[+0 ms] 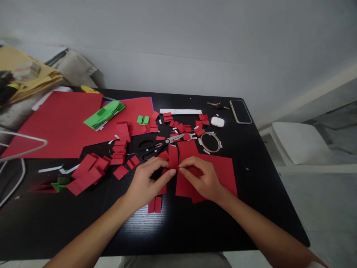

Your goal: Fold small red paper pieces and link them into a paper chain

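Left hand (146, 182) and right hand (203, 180): fingertips pinched together on a small red paper strip (173, 156), held upright at desk centre. Red paper sheet (220, 171): flat beneath the right hand. Scissors (161, 145): just beyond the hands, 12 o'clock. Tape ring (210, 142): 1 o'clock. Earbud case (218, 121) and phone (240, 111): farther at 1 o'clock. Folded red pieces (89, 173): 9 o'clock. Green paper stack (104, 114): 10 o'clock. Black desk (251, 216).
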{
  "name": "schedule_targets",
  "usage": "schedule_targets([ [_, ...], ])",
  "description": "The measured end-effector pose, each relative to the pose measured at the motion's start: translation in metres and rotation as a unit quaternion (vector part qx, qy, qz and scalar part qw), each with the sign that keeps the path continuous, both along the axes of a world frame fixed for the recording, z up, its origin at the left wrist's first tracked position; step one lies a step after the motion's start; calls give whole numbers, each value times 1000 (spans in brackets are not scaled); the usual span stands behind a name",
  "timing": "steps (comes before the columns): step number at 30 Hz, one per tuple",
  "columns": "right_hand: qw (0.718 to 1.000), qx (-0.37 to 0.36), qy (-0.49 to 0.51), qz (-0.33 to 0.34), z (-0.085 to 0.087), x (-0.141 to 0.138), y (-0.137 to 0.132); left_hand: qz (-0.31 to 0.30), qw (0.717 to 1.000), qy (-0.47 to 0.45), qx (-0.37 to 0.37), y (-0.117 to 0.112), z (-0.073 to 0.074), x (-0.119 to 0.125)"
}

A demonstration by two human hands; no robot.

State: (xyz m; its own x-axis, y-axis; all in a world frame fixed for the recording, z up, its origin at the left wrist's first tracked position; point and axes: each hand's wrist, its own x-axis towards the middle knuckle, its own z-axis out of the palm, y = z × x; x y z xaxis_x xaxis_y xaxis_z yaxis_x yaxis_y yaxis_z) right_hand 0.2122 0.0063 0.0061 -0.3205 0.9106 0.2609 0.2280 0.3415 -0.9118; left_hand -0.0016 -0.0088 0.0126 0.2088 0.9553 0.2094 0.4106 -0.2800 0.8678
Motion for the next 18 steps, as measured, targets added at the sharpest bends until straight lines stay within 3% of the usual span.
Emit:
schedule_targets([
  [12,986,153,-73,4,-9,3,-3,41,997,-32,-50,0,-1,0],
  [16,990,128,-59,-7,-8,1,-4,51,992,-57,-96,-2,-3,1],
  [18,997,73,-19,-22,-9,-2,-5,42,990,-68,-120,-2,-4,1],
])
